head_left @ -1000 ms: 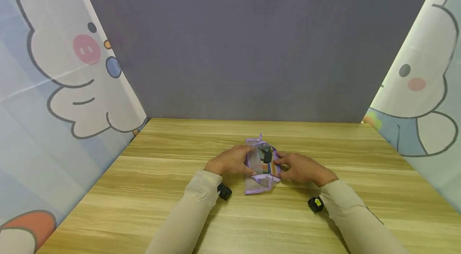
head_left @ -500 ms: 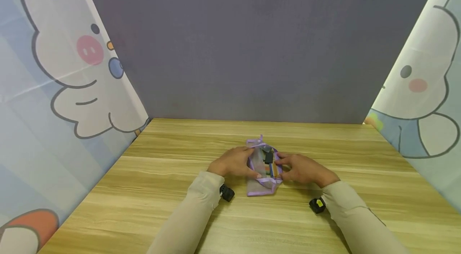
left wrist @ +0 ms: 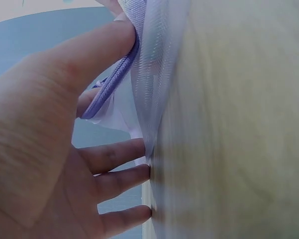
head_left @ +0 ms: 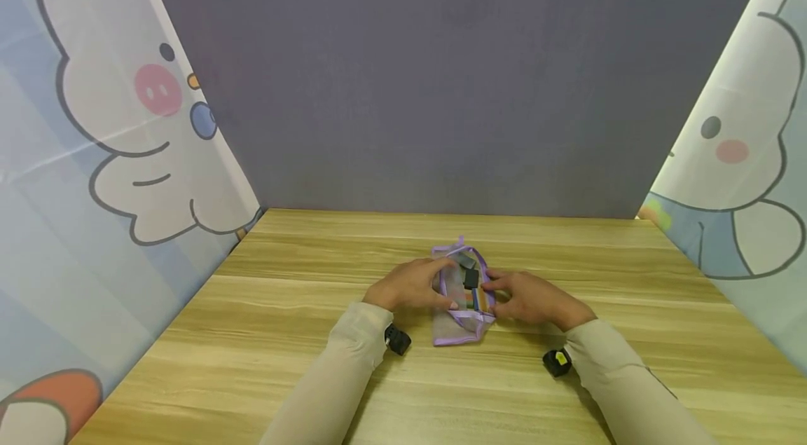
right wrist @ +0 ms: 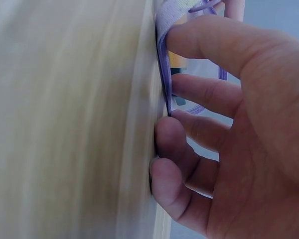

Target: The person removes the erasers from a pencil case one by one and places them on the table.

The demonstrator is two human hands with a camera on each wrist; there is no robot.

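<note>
A mesh bag with purple trim (head_left: 455, 341) lies on the table in the head view, its mouth spread apart. Inside show a black block (head_left: 471, 278), a grey piece and blue, orange and green pieces. My left hand (head_left: 412, 284) holds the bag's left edge; in the left wrist view the thumb of that hand (left wrist: 40, 114) presses the purple trim of the bag (left wrist: 154, 64), three fingers extended beside the mesh. On the right edge is my right hand (head_left: 536, 298); the right wrist view shows this hand (right wrist: 259, 124) with its thumb and fingertips at the bag's trim (right wrist: 164, 74).
The wooden table (head_left: 302, 249) meets a grey panel (head_left: 403, 80) at its back edge. Cloths printed with cartoon figures hang at the left (head_left: 113, 186) and at the right (head_left: 744, 242). A black device sits at each wrist.
The bag's mouth has widened slightly, and the left fingers have shifted a little along its edge. Both hands stay at the bag. The whole head view has moved slightly.
</note>
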